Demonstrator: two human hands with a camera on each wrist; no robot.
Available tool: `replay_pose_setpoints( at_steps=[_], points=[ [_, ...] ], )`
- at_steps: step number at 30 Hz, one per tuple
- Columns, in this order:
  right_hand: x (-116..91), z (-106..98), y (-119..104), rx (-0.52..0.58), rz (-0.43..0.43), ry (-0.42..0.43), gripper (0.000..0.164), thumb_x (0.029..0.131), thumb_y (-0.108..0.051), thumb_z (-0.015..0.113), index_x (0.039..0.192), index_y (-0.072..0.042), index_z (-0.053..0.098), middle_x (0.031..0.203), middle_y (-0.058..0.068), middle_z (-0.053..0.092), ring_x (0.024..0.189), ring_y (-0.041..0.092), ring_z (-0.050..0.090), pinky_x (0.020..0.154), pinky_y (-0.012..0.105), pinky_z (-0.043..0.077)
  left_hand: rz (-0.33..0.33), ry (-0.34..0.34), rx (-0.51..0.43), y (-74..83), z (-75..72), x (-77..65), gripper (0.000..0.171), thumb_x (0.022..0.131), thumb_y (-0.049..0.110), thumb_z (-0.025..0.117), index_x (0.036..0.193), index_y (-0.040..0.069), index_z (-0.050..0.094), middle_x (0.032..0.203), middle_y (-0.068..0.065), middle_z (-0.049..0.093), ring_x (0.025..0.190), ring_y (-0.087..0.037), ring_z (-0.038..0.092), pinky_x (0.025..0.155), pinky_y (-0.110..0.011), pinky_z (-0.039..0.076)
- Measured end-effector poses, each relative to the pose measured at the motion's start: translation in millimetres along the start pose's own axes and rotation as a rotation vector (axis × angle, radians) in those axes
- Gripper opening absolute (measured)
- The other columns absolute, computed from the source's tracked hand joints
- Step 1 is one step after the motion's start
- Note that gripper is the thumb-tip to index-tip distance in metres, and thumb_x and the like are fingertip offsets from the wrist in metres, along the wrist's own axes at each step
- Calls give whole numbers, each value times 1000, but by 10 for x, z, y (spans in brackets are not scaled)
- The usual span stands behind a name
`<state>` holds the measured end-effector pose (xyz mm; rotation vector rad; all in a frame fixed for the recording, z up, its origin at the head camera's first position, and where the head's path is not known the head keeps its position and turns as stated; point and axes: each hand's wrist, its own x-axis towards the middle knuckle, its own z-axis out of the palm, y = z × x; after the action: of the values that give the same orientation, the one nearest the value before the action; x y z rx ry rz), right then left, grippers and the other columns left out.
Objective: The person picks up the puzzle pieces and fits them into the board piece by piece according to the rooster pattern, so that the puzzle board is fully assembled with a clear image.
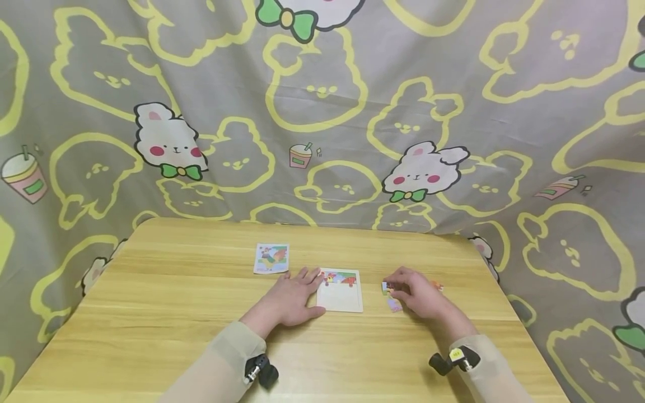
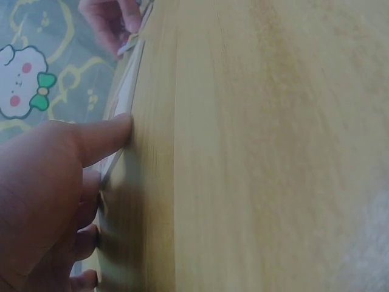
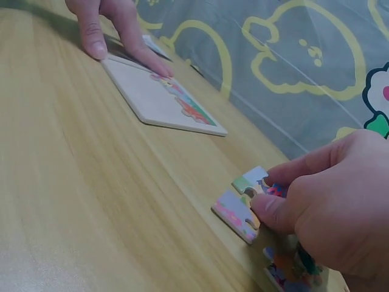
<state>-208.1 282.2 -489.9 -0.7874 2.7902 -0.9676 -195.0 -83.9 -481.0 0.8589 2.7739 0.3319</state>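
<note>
A white square puzzle tray point(image 1: 340, 300) lies on the table, its top strip filled with colourful pieces point(image 1: 340, 277) and its lower part bare. My left hand point(image 1: 292, 299) rests at the tray's left side, fingers spread and fairly straight; in the left wrist view its thumb point(image 2: 109, 137) touches the tray's edge. To the right of the tray, my right hand point(image 1: 415, 294) pinches a small puzzle piece point(image 3: 250, 178) between thumb and forefinger, just over the table. Right beside it lies a pink-and-lilac piece point(image 3: 234, 214). More pieces point(image 3: 284, 271) are partly hidden beneath the right hand.
A picture card point(image 1: 272, 258) showing a rooster lies behind the left hand, at the tray's upper left. An orange piece point(image 1: 437, 286) peeks out beyond the right hand. Patterned grey fabric point(image 1: 322, 140) hangs behind the wooden table point(image 1: 191, 268) and along its sides.
</note>
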Motion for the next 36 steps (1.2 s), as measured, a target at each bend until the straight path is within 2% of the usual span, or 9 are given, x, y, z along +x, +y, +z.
replay_pose_setpoints(
  at_steps=[9,15,18,23,28,32,36],
  points=[
    [-5,0,-19,-34,10,-60,41,98,7,69,138,7,65,121,7,60,97,16,58,82,31,54,-4,-2,4,-19,15,-3,82,102,62,57,166,14,39,173,-2,29,158,-32,26,122,-63,25],
    [-19,76,18,-42,-45,10,34,99,3,70,133,2,71,115,-1,65,101,15,63,89,36,56,-1,0,4,-21,15,-5,82,102,61,58,165,13,39,172,-3,29,158,-33,27,121,-63,26],
    [-20,94,46,-8,-65,59,31,99,3,70,130,-1,73,108,-4,66,94,12,63,83,34,57,-2,2,5,-21,14,-9,82,102,62,58,165,13,39,172,-3,29,158,-33,27,121,-63,26],
    [1,91,60,69,-87,121,28,101,6,66,128,4,74,104,-1,65,84,12,59,73,28,55,-4,0,-2,-20,17,-17,82,102,62,58,165,13,39,173,-3,29,158,-33,27,121,-64,25],
    [11,77,37,69,-69,123,29,101,6,66,129,7,71,113,4,67,93,17,64,81,29,56,4,1,5,-22,30,-15,82,102,62,57,166,13,38,173,-3,29,158,-32,27,121,-63,26],
    [7,66,2,50,-25,108,28,99,3,70,127,4,74,118,5,69,103,21,67,91,34,57,7,2,14,-21,35,-7,83,103,63,57,166,14,37,173,-2,28,158,-32,27,121,-62,26],
    [0,41,-39,46,27,70,30,96,2,74,126,3,74,120,5,70,106,21,66,94,36,56,6,0,11,-14,27,-6,83,103,62,57,166,14,37,173,-2,28,158,-32,26,121,-62,26]
  ],
)
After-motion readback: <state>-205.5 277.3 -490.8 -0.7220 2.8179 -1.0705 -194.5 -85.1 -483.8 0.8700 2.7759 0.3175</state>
